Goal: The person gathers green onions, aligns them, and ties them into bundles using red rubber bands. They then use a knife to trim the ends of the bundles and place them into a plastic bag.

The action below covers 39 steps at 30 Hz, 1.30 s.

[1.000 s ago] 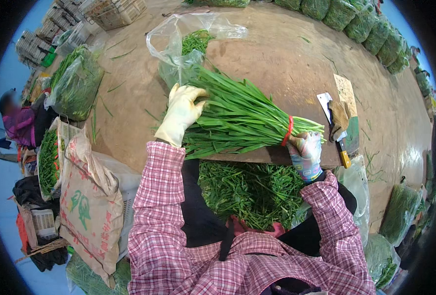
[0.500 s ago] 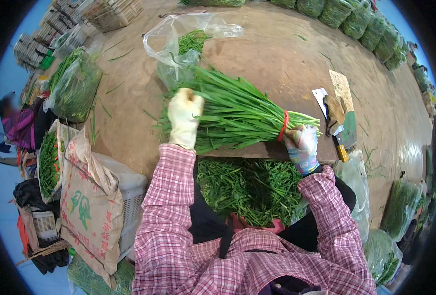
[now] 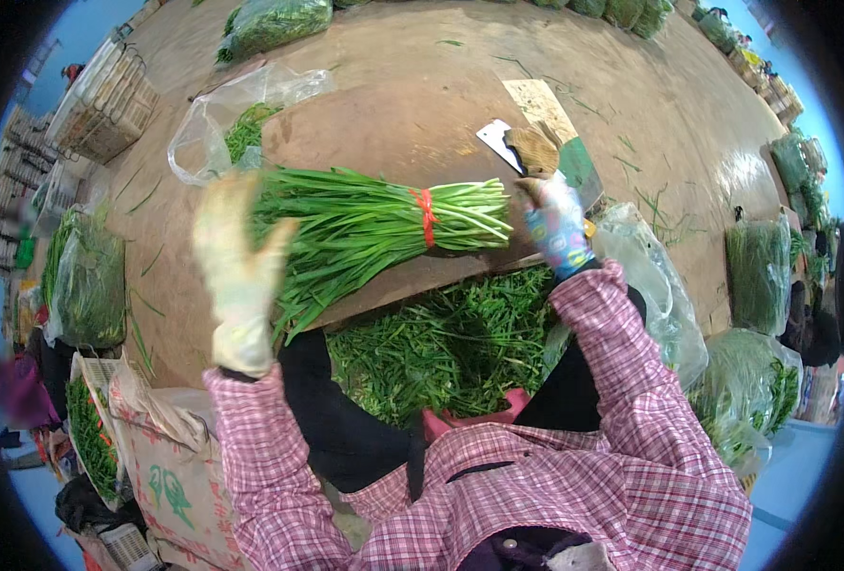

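Observation:
A bunch of long flat green chives (image 3: 355,214), tied with a red band (image 3: 427,217), lies on a brown board (image 3: 374,128), its pale stem ends to the right. Over the leafy end, my left hand (image 3: 243,262), in a cream glove, is blurred but has its fingers apart and grips nothing. Beyond the stem ends, my right hand (image 3: 557,226), in a patterned glove, has loosely bent fingers and appears to hold nothing. Close to its fingertips lie a white blade-like piece (image 3: 494,136) and a brown cloth-like piece (image 3: 533,149). A yellow handle (image 3: 589,228) is mostly hidden behind that hand.
Cut greens (image 3: 441,338) fill a pink container (image 3: 479,417) between my knees. An opened clear bag (image 3: 203,128) lies beyond the board's left end. Filled bags (image 3: 760,271) stand at right, stacked crates (image 3: 103,105) at far left. A person (image 3: 24,390) sits at left.
My right hand has let go of the tied stems and moved right of them. The bunch now lies on the board. My left hand has opened, and the view has turned right.

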Motion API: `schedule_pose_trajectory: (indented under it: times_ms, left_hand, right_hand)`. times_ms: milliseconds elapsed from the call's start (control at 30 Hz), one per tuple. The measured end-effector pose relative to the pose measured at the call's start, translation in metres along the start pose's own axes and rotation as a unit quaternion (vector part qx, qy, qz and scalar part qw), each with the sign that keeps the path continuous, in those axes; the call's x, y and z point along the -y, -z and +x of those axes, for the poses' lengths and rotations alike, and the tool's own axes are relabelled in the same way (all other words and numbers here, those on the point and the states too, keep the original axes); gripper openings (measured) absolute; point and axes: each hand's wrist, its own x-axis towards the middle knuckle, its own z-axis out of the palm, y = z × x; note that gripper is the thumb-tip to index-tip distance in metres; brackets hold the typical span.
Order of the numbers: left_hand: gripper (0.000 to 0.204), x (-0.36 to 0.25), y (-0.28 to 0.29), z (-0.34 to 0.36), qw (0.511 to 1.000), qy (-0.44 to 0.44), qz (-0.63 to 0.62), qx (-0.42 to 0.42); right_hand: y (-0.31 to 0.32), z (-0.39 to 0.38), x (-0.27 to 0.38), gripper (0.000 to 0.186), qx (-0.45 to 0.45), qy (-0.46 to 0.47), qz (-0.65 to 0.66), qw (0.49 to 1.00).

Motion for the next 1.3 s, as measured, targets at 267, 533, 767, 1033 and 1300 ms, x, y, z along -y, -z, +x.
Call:
schedule_pose_trajectory:
  times_ms: [267, 533, 767, 1033, 1300]
  left_hand:
    - [0.107, -0.133, -0.118, 0.021, 0.958, -0.173, 0.003, 0.230]
    - [0.105, -0.119, -0.117, 0.041, 0.942, -0.067, 0.036, 0.328]
    - [0.123, -0.138, -0.146, 0.043, 0.921, -0.081, 0.083, 0.371]
    - [0.083, -0.159, -0.154, 0.072, 0.872, 0.018, 0.085, 0.481]
    - [0.070, -0.160, -0.158, 0.082, 0.859, 0.042, 0.079, 0.504]
  right_hand:
    - [-0.014, -0.005, -0.073, 0.025, 0.177, -0.134, -0.178, 0.959]
    - [-0.002, 0.001, -0.077, 0.040, 0.220, -0.449, 0.226, 0.836]
    - [0.008, -0.019, -0.029, 0.052, 0.250, -0.241, 0.013, 0.938]
    - [0.038, -0.025, 0.012, 0.028, 0.206, -0.306, 0.140, 0.919]
    - [0.034, -0.059, 0.053, 0.026, 0.173, -0.266, 0.108, 0.942]
